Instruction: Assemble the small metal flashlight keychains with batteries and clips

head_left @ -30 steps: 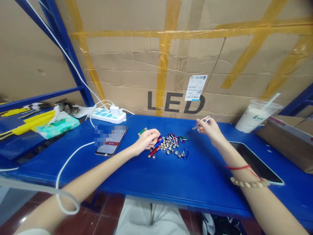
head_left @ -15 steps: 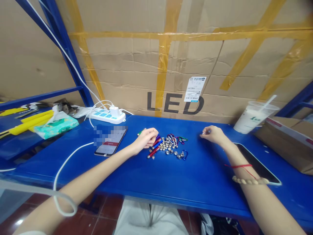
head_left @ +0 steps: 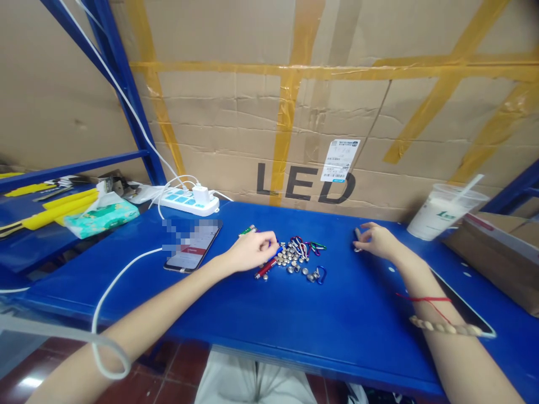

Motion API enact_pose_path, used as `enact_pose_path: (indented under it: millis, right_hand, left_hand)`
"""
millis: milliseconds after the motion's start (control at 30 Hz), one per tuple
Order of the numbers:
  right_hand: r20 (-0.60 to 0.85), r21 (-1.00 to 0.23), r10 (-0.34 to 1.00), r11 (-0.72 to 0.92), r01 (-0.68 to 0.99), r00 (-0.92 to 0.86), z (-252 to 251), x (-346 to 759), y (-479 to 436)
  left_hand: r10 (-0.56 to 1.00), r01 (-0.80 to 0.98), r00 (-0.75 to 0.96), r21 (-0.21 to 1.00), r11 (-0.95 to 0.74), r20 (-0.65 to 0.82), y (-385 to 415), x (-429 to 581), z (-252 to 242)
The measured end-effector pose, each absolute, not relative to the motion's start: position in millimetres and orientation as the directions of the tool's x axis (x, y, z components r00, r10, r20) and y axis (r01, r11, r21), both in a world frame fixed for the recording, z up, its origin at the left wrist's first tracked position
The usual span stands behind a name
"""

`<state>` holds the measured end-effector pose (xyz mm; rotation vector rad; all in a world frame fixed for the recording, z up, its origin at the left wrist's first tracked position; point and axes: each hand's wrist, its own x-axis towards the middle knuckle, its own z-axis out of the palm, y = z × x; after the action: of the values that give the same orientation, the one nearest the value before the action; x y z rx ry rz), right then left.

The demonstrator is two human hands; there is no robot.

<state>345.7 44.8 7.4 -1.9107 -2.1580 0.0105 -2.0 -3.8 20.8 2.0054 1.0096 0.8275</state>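
Note:
My left hand [head_left: 251,251] is curled with its fingers closed over the left side of a pile of small parts. Blue tubes show by its fingertips; whether it grips one is hidden. A red metal tube [head_left: 266,268] lies just below it, a green one [head_left: 247,230] behind it. Right of these are several silver button cells [head_left: 288,256] and coloured carabiner clips [head_left: 300,246], with a blue carabiner [head_left: 321,275] nearer me. My right hand [head_left: 376,241], farther right, pinches low over the table, a small greyish thing at its fingertips too small to make out.
On the blue table [head_left: 269,320], a phone [head_left: 193,247] and a power strip [head_left: 189,203] with white cables stand left. A tablet [head_left: 467,306] lies under my right forearm. A drink cup [head_left: 438,216] and a cardboard box [head_left: 488,264] stand right; a large carton [head_left: 236,123] walls the back.
My left hand has shifted slightly right and down over the tubes, covering more of them. The right hand's fingers have opened a little around the small thing. The whole view has shifted slightly.

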Motion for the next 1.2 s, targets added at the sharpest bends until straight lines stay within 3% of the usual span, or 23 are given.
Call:
enact_pose_path:
  millis: [67, 233, 300, 367, 467, 667, 967, 1067, 1200]
  right_hand:
    - [0.207, -0.158, 0.974, 0.126, 0.979, -0.092, 7, 350, 44]
    - [0.264, -0.132, 0.964, 0.079, 0.988, -0.042, 12, 346, 37]
    - [0.298, -0.133, 0.952, 0.112, 0.985, -0.068, 19, 329, 30]
    - [0.317, -0.156, 0.935, 0.218, 0.963, -0.161, 28, 302, 21]
    - [0.254, -0.308, 0.847, 0.529, 0.790, -0.468, 37, 262, 5]
    - [0.158, -0.257, 0.809, 0.587, 0.768, -0.566, 31, 236, -8]
    - [0.228, -0.222, 0.801, 0.596, 0.772, -0.553, 21, 243, 2]
    - [0.229, -0.248, 0.802, 0.596, 0.764, -0.551, 19, 244, 3]
    - [0.240, -0.319, 0.769, 0.639, 0.700, -0.592, 18, 236, -1]
  left_hand:
    - [0.825, 0.446, 0.510, 0.746, -0.495, 0.243, -6, -2, 19]
    - [0.698, 0.661, 0.664, 0.227, -0.715, 0.268, -9, -5, 19]
    - [0.705, 0.697, 0.667, 0.135, -0.705, 0.241, -12, -4, 21]
    - [0.725, 0.726, 0.660, 0.081, -0.683, 0.198, -17, -2, 22]
    - [0.745, 0.756, 0.643, 0.005, -0.654, 0.179, -26, 2, 22]
    - [0.777, 0.782, 0.610, 0.042, -0.622, 0.158, -31, 6, 17]
    - [0.781, 0.779, 0.609, 0.084, -0.622, 0.138, -30, 6, 15]
    - [0.790, 0.768, 0.582, 0.190, -0.611, 0.190, -28, 4, 16]
    - [0.820, 0.690, 0.503, 0.444, -0.572, 0.274, -22, 3, 20]
